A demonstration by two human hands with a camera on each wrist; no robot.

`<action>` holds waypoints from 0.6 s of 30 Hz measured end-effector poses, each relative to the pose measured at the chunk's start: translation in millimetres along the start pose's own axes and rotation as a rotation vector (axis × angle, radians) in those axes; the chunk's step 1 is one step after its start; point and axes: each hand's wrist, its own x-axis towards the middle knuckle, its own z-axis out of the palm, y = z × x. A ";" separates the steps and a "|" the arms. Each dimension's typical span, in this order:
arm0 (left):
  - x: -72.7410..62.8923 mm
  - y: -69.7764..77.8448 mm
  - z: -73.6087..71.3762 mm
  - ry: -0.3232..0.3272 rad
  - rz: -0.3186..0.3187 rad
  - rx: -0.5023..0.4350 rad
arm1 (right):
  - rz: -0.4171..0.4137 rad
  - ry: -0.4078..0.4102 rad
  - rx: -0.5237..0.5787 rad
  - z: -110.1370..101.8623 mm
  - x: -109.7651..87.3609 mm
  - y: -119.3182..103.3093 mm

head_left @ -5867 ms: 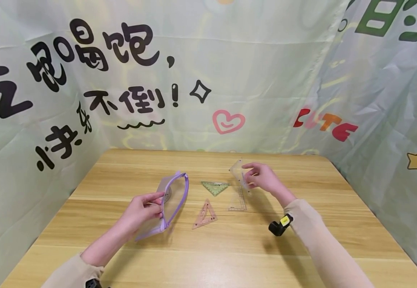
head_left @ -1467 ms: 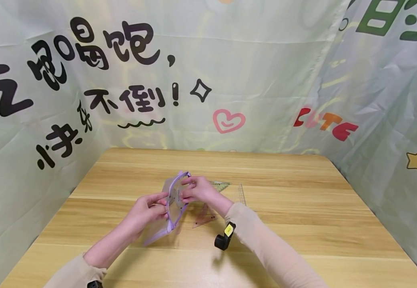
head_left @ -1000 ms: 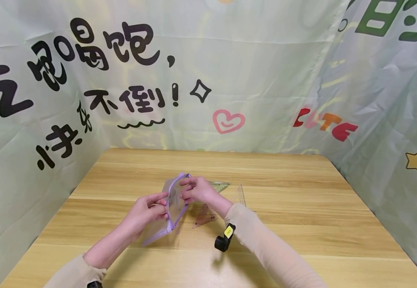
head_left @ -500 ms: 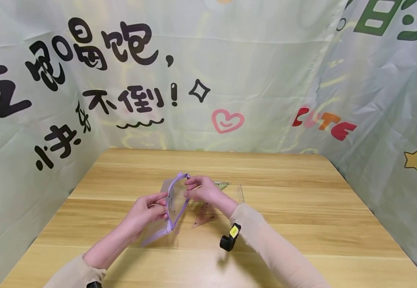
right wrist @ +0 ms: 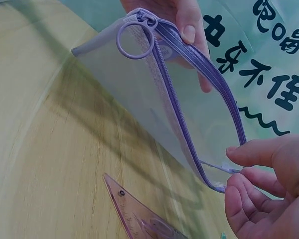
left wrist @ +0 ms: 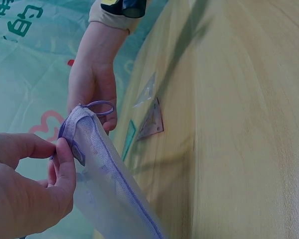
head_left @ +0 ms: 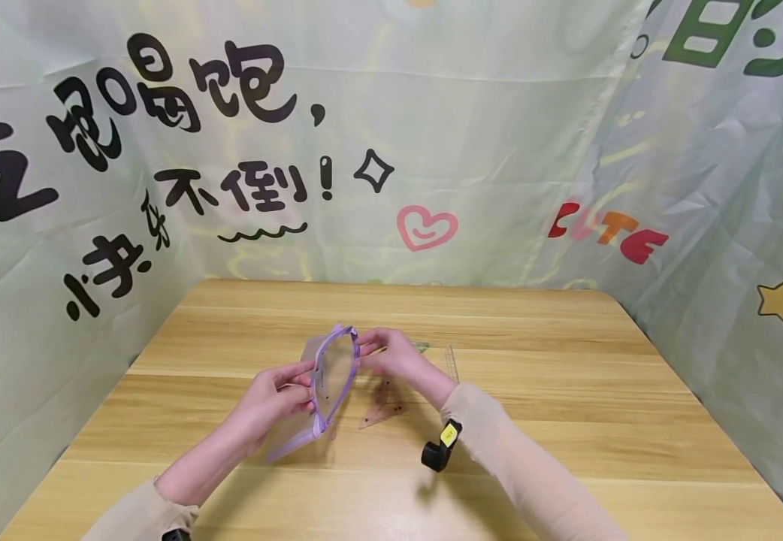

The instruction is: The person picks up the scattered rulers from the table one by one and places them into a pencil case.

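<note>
My left grip point(head_left: 273, 394) pinches the lilac pouch point(right wrist: 134, 87) at one side of its mouth; my right grip point(head_left: 394, 355) pinches the mouth's far end. It tilts over the counter point(head_left: 567, 361), mouth gaping. Pink set square point(right wrist: 129, 211) lies nearby; green set square point(head_left: 421, 346) and clear set square point(head_left: 452, 364) (both partly hidden in head view) beyond.
</note>
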 end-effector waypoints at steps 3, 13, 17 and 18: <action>-0.2 -0.1 0.0 -0.003 0.001 -0.002 | 0.002 0.005 -0.004 -0.8 -0.9 0.8; -0.1 0.6 0.7 0.005 -0.007 -0.004 | -0.014 0.014 -0.019 -5.2 -1.6 5.3; -0.1 0.9 0.6 0.003 -0.006 -0.005 | -0.025 0.016 -0.024 -7.7 -2.6 6.7; -0.1 0.9 0.5 0.002 -0.005 -0.005 | -0.027 0.016 -0.024 -8.3 -2.9 7.0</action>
